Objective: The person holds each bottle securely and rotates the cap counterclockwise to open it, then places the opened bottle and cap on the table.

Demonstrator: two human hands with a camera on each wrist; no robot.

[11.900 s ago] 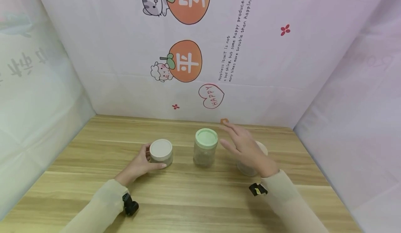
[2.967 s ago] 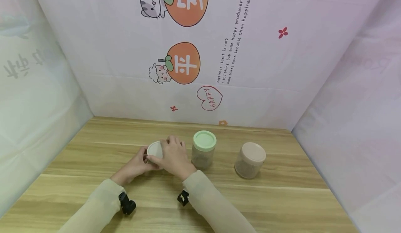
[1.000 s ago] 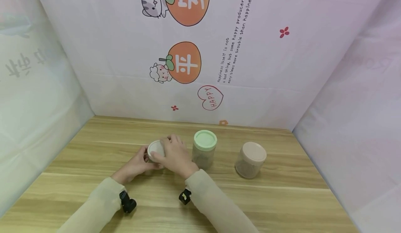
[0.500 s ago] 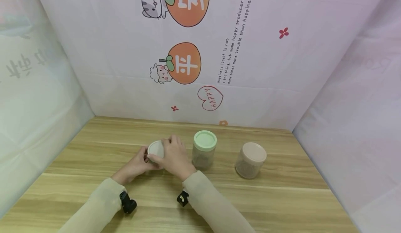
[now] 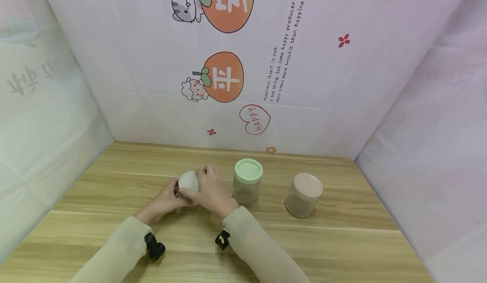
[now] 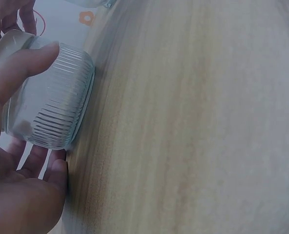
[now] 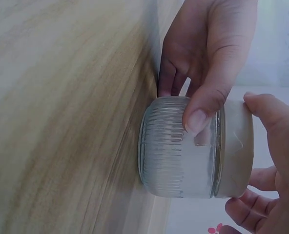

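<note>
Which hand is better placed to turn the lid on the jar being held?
Likely the right hand: it holds the lid by its edge, while the left hand grips the glass jar below.

Left grip (image 5: 165, 200) curled, right grip (image 5: 214, 193) curled just beside it; forearms (image 5: 260, 245) angled inward

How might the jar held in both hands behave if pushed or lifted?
The held jar looks like clear, rigid glass or plastic, so probably stiff. Nearly as wide as it is tall, it would likely slide before tipping. The ribbed lower wall may make it less slippery.
</note>
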